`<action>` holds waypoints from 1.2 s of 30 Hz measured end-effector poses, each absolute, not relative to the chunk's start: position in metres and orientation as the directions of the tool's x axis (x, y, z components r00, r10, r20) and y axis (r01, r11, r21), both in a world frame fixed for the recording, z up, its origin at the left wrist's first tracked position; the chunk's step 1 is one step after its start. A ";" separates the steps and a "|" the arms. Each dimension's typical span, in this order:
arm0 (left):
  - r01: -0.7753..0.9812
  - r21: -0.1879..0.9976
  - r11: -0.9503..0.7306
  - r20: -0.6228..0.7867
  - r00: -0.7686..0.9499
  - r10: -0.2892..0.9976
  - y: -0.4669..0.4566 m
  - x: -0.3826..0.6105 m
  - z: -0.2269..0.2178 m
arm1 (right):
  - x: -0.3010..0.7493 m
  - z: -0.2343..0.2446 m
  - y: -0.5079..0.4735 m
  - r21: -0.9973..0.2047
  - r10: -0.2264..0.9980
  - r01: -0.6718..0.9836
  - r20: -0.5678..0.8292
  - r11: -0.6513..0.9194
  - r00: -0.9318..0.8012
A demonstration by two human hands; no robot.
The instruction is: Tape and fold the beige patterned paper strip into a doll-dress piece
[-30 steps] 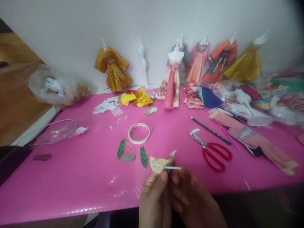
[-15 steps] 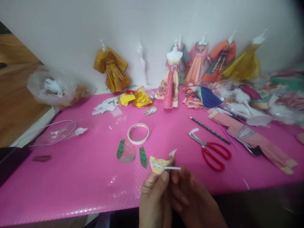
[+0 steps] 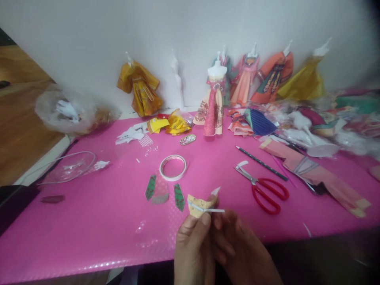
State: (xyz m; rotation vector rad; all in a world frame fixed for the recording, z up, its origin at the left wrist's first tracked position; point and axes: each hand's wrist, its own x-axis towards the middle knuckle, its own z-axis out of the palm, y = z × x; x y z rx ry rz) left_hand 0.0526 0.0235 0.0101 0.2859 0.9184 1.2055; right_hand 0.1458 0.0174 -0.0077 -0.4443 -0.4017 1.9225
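Head view showed your left hand [image 3: 194, 242] pinching the yellow patterned piece [image 3: 196, 204] over the near part of the pink table [image 3: 95, 225]; your right hand [image 3: 245, 243] curled beside the white strip [image 3: 216, 210], its grip impossible to tell.

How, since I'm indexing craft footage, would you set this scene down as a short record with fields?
Left hand: thumb and fingers pinch a yellow patterned piece
Right hand: beside the left, fingers near the white strip; grip unclear
White strip: free end sticks out rightward past the yellow patterned piece
Surface: pink table cover
Beyond hands: tape roll, two green pieces
Right side: red-handled scissors, dark pencil
Back: dressed miniature mannequins
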 end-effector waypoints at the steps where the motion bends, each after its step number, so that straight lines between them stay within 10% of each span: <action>1: -0.667 0.642 0.378 -0.460 0.059 0.886 0.024 0.052 0.010 | 0.146 -0.008 0.017 -0.474 0.927 -0.800 -0.123 -0.368 -0.354; 24: -0.683 0.629 0.372 -0.504 0.007 0.863 0.034 0.042 0.017 | 0.146 -0.010 0.018 -0.621 0.951 -0.726 -0.267 -0.295 -0.158; 30: -0.608 0.687 0.397 -0.487 0.020 0.873 0.035 0.035 0.026 | 0.173 -0.005 0.027 -0.879 0.969 -0.464 -0.197 -0.109 0.147; 36: -0.487 0.713 0.505 -0.479 0.188 0.858 0.033 0.030 0.024 | 0.198 0.008 0.035 -0.989 0.999 -0.143 -0.039 -0.041 -0.016</action>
